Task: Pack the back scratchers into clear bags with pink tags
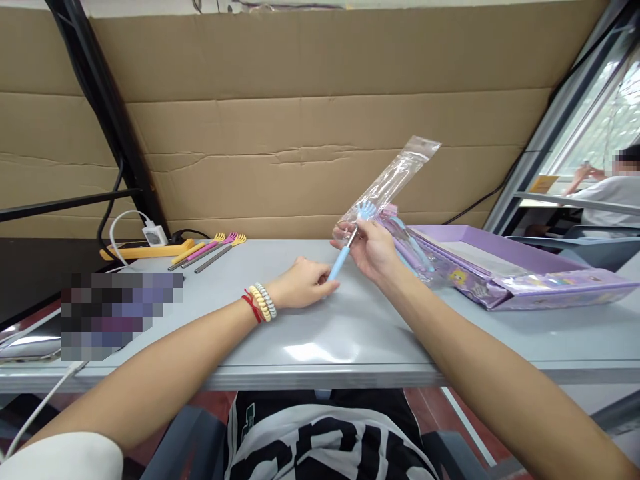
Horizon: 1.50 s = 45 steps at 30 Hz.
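Note:
A light blue stick (pixel 340 262) with a metal shaft and a small hand-shaped blue head slants over the desk. My left hand (pixel 306 283) is closed around the lower end of its handle, with bracelets at the wrist. Higher up, my right hand (pixel 373 248) has its fingers closed at the blue head and on a clear plastic sleeve (pixel 400 175) that extends up and to the right. Just beyond my right hand, several wrapped purple and blue sticks (pixel 414 248) lean by an open purple box (pixel 500 293).
Yellow and pink fork-headed sticks (pixel 213 251) lie at the back left, near a yellow power strip (pixel 150 251) with a white charger (pixel 155 235). Cardboard (pixel 300 127) stands behind the desk (pixel 320 340). At the far right sits another person (pixel 607 193).

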Tool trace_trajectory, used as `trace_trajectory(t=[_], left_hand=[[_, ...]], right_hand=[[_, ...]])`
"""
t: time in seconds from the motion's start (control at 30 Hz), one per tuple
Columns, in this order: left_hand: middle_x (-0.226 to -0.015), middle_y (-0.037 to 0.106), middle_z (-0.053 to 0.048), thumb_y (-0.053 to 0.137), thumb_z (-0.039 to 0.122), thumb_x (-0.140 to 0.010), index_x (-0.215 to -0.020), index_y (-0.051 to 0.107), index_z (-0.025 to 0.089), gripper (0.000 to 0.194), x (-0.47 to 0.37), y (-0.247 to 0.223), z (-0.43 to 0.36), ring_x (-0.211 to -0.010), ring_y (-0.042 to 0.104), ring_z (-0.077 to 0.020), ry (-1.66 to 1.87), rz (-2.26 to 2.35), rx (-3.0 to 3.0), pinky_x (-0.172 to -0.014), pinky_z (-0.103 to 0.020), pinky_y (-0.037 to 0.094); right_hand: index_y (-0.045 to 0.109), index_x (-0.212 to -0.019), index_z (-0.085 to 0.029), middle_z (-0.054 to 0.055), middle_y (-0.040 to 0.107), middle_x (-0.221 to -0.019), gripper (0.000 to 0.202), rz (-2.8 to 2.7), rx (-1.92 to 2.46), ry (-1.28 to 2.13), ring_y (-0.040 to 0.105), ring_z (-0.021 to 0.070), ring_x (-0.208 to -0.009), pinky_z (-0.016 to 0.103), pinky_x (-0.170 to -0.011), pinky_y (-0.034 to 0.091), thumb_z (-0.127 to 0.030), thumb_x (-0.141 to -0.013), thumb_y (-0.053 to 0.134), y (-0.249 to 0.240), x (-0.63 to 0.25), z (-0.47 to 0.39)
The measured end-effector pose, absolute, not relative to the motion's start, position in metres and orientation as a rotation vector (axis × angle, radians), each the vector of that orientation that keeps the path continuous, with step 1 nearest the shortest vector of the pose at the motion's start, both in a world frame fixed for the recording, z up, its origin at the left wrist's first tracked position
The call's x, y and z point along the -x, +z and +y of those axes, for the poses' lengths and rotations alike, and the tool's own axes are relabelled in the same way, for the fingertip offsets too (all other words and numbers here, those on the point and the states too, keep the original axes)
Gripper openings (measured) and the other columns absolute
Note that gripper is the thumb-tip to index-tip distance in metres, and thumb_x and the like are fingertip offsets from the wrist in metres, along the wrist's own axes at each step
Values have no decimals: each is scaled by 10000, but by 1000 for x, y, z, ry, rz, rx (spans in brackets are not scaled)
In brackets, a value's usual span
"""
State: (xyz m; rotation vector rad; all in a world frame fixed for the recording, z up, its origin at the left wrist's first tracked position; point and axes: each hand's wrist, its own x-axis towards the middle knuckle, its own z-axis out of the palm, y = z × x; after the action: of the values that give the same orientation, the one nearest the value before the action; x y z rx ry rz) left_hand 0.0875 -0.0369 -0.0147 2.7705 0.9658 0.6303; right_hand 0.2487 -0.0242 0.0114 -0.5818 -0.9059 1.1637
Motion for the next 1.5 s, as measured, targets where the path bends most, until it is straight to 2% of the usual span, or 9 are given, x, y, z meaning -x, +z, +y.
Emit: trace_trajectory(t=[0.17, 0.23, 0.33, 0.6, 0.7, 0.83, 1.1, 1.33, 1.5], left_hand=[[-547, 472, 30, 324, 315, -925, -677, 468, 189, 313, -72, -11, -25, -506, 387, -128, 716, 1202, -2770, -632, -288, 316], [-555, 468, 25, 318, 324, -929, -719, 485, 195, 298, -66, -10, -21, -504, 396, -138, 752, 1288, -2744, -563, -278, 283], [-588, 497, 12, 315, 348, -932, -779, 516, 202, 292, -59, -12, -16, -524, 428, -150, 786, 1365, -2711, -518, -272, 259], [-660, 560, 2, 365, 333, -929, -824, 591, 187, 289, -59, -15, -14, -602, 481, -138, 928, 1184, -2737, -571, -259, 323], [-697, 606, 4, 448, 338, -897, -949, 619, 181, 237, -61, -15, -15, -612, 507, -131, 991, 1180, -2639, -597, -257, 361], [-808, 655, -16, 567, 277, -816, -1181, 516, 160, 386, -60, -15, -13, -657, 562, -134, 1056, 1249, -2333, -635, -273, 434], [-973, 663, -83, 535, 138, -827, -1285, 394, 165, 480, -56, -16, -10, -863, 659, -165, 982, 930, -1946, -746, -307, 522], [-1004, 654, -97, 637, 168, -780, -1289, 402, 172, 561, -61, -18, -14, -799, 655, -156, 995, 822, -1869, -694, -301, 523], [-853, 644, -43, 625, 193, -787, -1274, 416, 140, 532, -56, -15, -11, -676, 629, -123, 991, 805, -1898, -648, -284, 501]], right_hand=[[561, -670, -160, 21, 663, -682, 77, -1025, 604, 1174, 643, 158, -706, 340, -714, 555, -106, -689, 611, 14, -276, -16], [592, -701, -158, 29, 672, -683, 40, -1006, 618, 1222, 649, 170, -691, 357, -702, 560, -168, -738, 602, 14, -283, -13], [614, -779, -166, 47, 692, -717, 157, -977, 677, 1258, 665, 192, -672, 372, -646, 565, -301, -832, 553, 13, -285, -10], [635, -863, -154, 76, 704, -869, 165, -1254, 784, 1318, 677, 173, -643, 273, -522, 545, -292, -856, 544, -2, -266, -14], [629, -867, -151, 82, 700, -873, 163, -1319, 813, 1359, 677, 173, -636, 266, -500, 542, -296, -858, 554, -4, -264, -15], [636, -911, -143, 86, 699, -823, 193, -1334, 842, 1355, 679, 187, -615, 274, -485, 547, -318, -840, 594, -3, -269, -14], [654, -866, -124, 118, 719, -866, 217, -1353, 826, 1361, 685, 195, -600, 273, -464, 548, -328, -792, 665, -5, -274, -13], [663, -938, -117, 109, 718, -854, 271, -1423, 841, 1424, 678, 185, -590, 271, -465, 551, -331, -775, 684, -9, -261, -20], [674, -917, -119, 98, 716, -833, 240, -1428, 819, 1405, 672, 177, -577, 266, -460, 547, -314, -777, 676, -8, -260, -21]])
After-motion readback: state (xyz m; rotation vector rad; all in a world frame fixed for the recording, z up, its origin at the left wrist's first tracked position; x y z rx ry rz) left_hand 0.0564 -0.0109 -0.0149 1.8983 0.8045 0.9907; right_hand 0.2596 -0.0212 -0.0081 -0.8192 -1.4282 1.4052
